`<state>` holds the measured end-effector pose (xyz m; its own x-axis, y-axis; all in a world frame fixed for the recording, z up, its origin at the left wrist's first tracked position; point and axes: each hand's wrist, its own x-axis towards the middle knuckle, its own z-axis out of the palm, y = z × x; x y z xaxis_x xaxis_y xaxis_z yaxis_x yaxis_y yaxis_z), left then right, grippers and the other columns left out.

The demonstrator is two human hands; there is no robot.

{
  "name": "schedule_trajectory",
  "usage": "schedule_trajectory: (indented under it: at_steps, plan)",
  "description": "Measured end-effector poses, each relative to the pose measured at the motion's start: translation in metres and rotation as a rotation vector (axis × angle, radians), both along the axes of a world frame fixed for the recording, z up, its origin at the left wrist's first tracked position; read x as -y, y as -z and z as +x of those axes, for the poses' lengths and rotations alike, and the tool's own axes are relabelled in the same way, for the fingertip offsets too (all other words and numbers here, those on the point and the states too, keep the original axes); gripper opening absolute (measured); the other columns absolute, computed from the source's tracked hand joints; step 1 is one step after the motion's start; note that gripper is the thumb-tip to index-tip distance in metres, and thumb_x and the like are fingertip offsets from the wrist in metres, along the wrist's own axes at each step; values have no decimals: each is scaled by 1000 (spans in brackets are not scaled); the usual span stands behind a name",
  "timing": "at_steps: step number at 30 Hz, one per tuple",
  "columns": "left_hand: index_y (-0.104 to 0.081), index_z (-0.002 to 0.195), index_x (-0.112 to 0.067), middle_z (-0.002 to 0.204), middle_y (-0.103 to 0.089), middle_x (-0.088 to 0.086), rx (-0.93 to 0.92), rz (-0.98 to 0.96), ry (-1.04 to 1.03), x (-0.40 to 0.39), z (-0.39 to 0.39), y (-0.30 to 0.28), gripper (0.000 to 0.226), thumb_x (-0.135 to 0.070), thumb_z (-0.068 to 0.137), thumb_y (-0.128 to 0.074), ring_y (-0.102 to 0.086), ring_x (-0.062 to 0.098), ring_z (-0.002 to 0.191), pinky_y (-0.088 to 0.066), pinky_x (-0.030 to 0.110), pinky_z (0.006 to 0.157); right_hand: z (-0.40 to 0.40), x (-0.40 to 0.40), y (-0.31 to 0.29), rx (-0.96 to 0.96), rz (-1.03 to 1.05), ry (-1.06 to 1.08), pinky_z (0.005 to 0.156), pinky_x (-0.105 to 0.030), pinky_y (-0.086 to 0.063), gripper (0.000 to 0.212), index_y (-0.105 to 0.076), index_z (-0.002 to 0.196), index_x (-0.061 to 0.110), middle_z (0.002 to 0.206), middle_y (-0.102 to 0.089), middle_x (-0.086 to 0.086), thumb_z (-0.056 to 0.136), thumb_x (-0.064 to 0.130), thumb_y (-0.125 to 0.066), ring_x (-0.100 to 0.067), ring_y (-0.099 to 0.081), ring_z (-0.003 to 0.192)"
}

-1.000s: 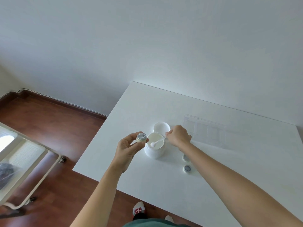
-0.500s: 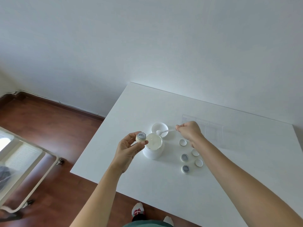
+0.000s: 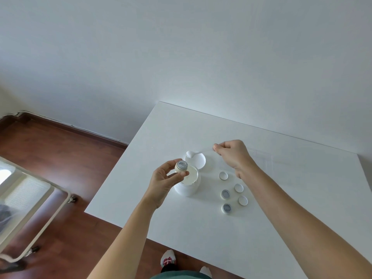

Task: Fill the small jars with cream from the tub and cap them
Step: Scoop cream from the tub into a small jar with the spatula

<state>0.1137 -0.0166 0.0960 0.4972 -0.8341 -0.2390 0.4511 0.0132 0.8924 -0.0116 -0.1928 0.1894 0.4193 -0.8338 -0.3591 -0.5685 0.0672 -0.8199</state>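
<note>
Raised from the tub (image 3: 188, 182), spoon (image 3: 191, 154) carries white cream.

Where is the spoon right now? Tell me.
In the head view the spoon is pinched by the right hand above the table, its cream-laden bowl over the tub's lid, just beyond the open tub.

Your stock: one small jar (image 3: 181, 166), cream-coloured, open, mouth tilted toward you, pinched in your left hand (image 3: 165, 183) above the white tub (image 3: 188, 183). Tub upright, open, filled with cream. Tub lid (image 3: 196, 160) just beyond. Spoon (image 3: 194, 153) loaded, in your right hand (image 3: 234, 156). Two open jars (image 3: 225, 194) (image 3: 227, 208) and three caps (image 3: 223, 175) (image 3: 238, 188) (image 3: 242, 200) to the right.
</note>
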Motion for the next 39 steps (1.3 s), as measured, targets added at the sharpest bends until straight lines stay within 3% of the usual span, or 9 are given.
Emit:
schedule_trajectory:
  at_steps: [2, 3, 6, 10, 14, 17, 25, 30, 39]
  plan:
    - [-68, 115, -14, 113, -73, 1, -5, -21, 13, 2, -1, -1, 44, -15, 73, -82, -72, 32, 105, -56, 31, 90, 1, -5, -1, 25, -15, -18, 70, -25, -30, 26, -70, 88, -1, 83, -71, -8, 91, 23, -62, -20, -53, 72]
    - [-66, 115, -12, 113, -73, 1, -15, -30, 15, 3, -1, -1, 43, -12, 74, -80, -72, 33, 104, -56, 30, 88, 2, -8, -2, 32, -41, -27, 62, -22, -39, 25, -70, 85, 0, 69, -66, 1, 91, 22, -61, -15, -50, 65]
    - [-63, 116, -8, 113, -73, 2, -37, -44, 16, 5, -1, -2, 43, -8, 76, -78, -73, 33, 103, -57, 31, 87, 3, -18, -3, 32, -189, -62, 51, -19, -35, 21, -69, 77, 8, 51, -51, 13, 91, 21, -61, -4, -45, 49]
    - [-64, 116, -8, 110, -74, 2, -60, -53, 17, 5, 0, -4, 41, -8, 77, -78, -73, 32, 103, -57, 30, 85, 2, -27, -6, 6, -396, -103, 63, -27, -42, 21, -68, 81, 9, 59, -54, 15, 92, 23, -59, -9, -50, 59]
    - [-67, 114, -11, 109, -74, 3, -71, -59, 21, 5, 0, -5, 37, -8, 78, -78, -72, 32, 104, -56, 28, 84, 1, -33, -7, 2, -545, -126, 72, -30, -41, 17, -66, 81, 14, 61, -52, 21, 93, 21, -57, -2, -49, 59]
    - [-66, 115, -8, 108, -75, 4, -75, -57, 27, 7, 0, -6, 39, -7, 78, -77, -72, 31, 103, -56, 27, 84, 0, -38, -6, 19, -641, -172, 81, -39, -45, 15, -65, 83, 15, 76, -63, 9, 94, 20, -56, -16, -55, 73]
    - [-68, 114, -7, 106, -75, 9, -113, -70, 22, 8, 0, -9, 36, -7, 79, -75, -73, 26, 101, -56, 25, 82, -9, -44, 5, 158, -994, -342, 68, -27, -39, 14, -63, 82, 13, 68, -61, 6, 94, 18, -58, -16, -45, 66]
    - [-68, 116, -6, 108, -75, 12, -137, -71, 3, 8, 2, -8, 36, -8, 80, -74, -73, 26, 103, -56, 26, 83, -19, -39, 15, 282, -1181, -487, 70, -25, -41, 14, -67, 86, 11, 69, -62, 6, 93, 17, -57, -15, -47, 73]
    - [-70, 114, -8, 108, -75, 12, -138, -90, 1, 9, 6, -9, 34, -6, 80, -75, -73, 28, 104, -56, 26, 83, -32, -27, 19, 320, -1288, -554, 72, -25, -39, 10, -70, 88, 10, 77, -65, 5, 85, 1, -69, -15, -48, 75]
